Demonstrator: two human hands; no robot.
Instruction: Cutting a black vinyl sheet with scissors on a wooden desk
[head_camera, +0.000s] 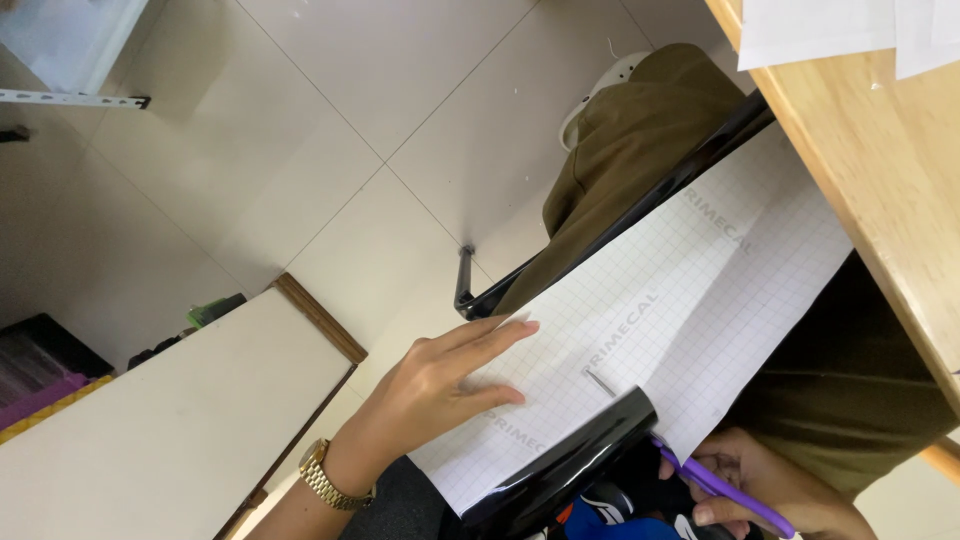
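The gridded sheet lies with its long axis running diagonally, from just under the fingers up toward the wooden desk. The left hand rests flat on it, fingers straight and close together. The right hand, below the sheet's lower edge, grips purple-handled scissors.

Pale tiled floor, white side table, wooden desk at right.
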